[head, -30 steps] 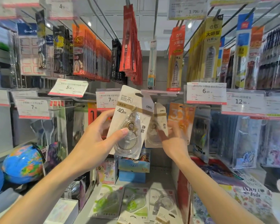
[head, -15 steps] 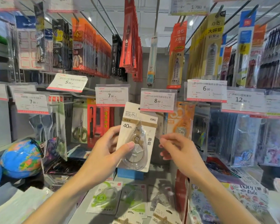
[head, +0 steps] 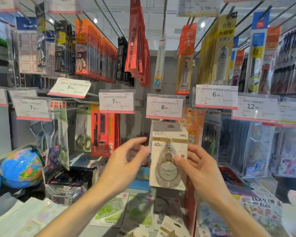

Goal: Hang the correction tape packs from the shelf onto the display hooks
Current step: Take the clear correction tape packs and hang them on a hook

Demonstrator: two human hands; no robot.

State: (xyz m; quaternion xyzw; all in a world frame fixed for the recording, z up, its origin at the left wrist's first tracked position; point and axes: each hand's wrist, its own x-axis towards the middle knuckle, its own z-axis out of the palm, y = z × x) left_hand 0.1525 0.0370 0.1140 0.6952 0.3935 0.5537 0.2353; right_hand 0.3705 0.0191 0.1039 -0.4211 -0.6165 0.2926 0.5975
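a white correction tape pack (head: 168, 155), marked 40m with a clear teardrop dispenser, is seen upright at the centre of a stationery display, directly below a price tag reading 8.00 (head: 164, 106). its top edge is tucked behind that tag, so whether it sits on a hook cannot be told. the right hand (head: 201, 168) is placed against the pack's right edge, its thumb laid on the dispenser's front and the other fingers partly hidden behind the card, so the pack appears to be lightly pinched. the left hand (head: 125, 164) is held just beside the pack's left edge, its fingers loosely spread and blurred; contact cannot be told. further packs with green dispensers (head: 109, 211) are laid flat on the shelf (head: 85, 231) below the hands. a blue globe (head: 21, 168) is seen at the far left.
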